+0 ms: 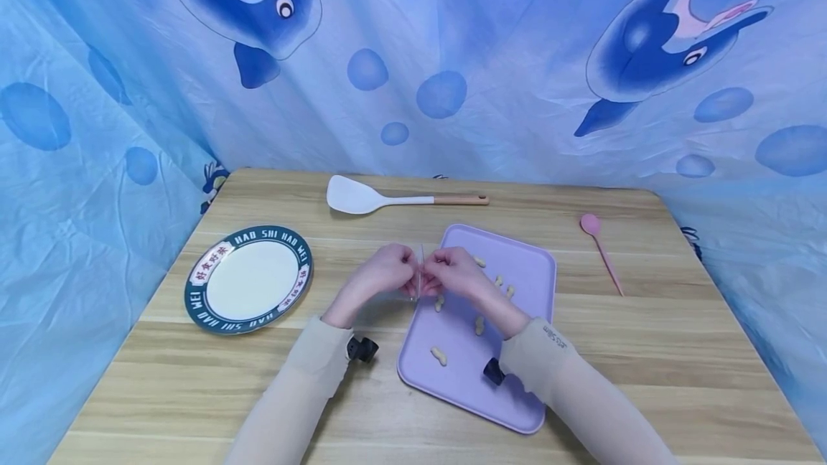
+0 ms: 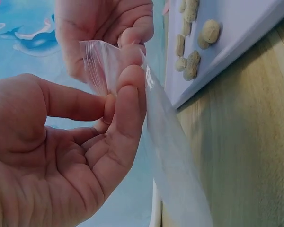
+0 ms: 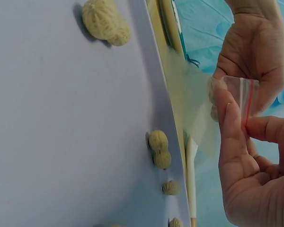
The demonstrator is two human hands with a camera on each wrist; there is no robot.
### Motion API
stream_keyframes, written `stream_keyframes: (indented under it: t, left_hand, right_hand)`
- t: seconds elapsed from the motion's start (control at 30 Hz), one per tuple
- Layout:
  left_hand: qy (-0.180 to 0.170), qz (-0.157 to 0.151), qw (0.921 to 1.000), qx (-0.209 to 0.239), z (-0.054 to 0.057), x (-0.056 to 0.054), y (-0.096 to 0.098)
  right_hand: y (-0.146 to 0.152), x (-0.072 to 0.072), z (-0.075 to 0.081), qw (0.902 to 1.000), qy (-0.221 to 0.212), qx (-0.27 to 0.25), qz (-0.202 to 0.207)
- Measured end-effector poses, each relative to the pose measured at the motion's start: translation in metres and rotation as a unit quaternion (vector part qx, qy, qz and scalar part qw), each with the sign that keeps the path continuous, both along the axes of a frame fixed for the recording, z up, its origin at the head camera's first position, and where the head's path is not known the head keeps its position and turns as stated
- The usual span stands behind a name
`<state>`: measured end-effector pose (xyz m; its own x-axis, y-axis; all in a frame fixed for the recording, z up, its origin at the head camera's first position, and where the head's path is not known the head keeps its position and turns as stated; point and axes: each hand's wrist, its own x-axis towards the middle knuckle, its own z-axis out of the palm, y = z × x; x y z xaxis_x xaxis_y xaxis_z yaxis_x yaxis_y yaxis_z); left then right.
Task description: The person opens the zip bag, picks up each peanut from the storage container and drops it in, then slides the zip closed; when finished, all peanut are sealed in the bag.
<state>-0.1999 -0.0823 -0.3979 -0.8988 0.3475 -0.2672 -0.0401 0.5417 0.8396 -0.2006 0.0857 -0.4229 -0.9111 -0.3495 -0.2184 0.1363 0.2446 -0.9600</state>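
Over the left edge of a purple tray (image 1: 533, 271), both hands pinch a clear zip bag (image 2: 173, 156) near its mouth. My left hand (image 1: 386, 269) has thumb and fingers on one side of the bag, and my right hand (image 1: 457, 273) grips the other. The right wrist view shows a red line along the bag's zip strip (image 3: 250, 97), with pale rounded shapes behind the film. The bag's body hangs down below the fingers. Several unshelled peanuts (image 1: 438, 356) lie scattered on the tray, some beneath my right hand and forearm.
A white plate with a dark green lettered rim (image 1: 200, 305) sits at the left of the wooden table (image 1: 659, 379). Behind the hands lies a white spatula (image 1: 355, 196) with a wooden handle. To the tray's right is a pink spoon (image 1: 591, 224). A blue dolphin-print curtain (image 1: 504, 142) hangs behind.
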Motion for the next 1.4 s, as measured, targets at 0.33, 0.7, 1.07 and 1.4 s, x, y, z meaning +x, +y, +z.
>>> stream_keyframes:
  t: [0.33, 0.7, 1.07, 1.4]
  left_hand:
    - [0.008, -0.009, 0.9992, -0.039, 0.0, -0.003, -0.006]
    - [0.019, -0.005, 0.9945, -0.103, 0.002, -0.002, -0.014]
    - [0.048, -0.03, 0.9826, -0.177, 0.011, 0.002, -0.017]
    - [0.054, -0.048, 0.9691, -0.236, 0.011, 0.004, -0.017]
  right_hand:
    - [-0.002, 0.002, -0.002, 0.9999, -0.001, -0.01, -0.003]
    - [0.004, 0.0, -0.004, 0.9996, -0.027, -0.006, -0.005]
    - [0.01, -0.002, -0.004, 0.9985, -0.05, 0.016, -0.011]
    - [0.016, -0.003, -0.005, 0.9982, -0.047, 0.037, -0.007]
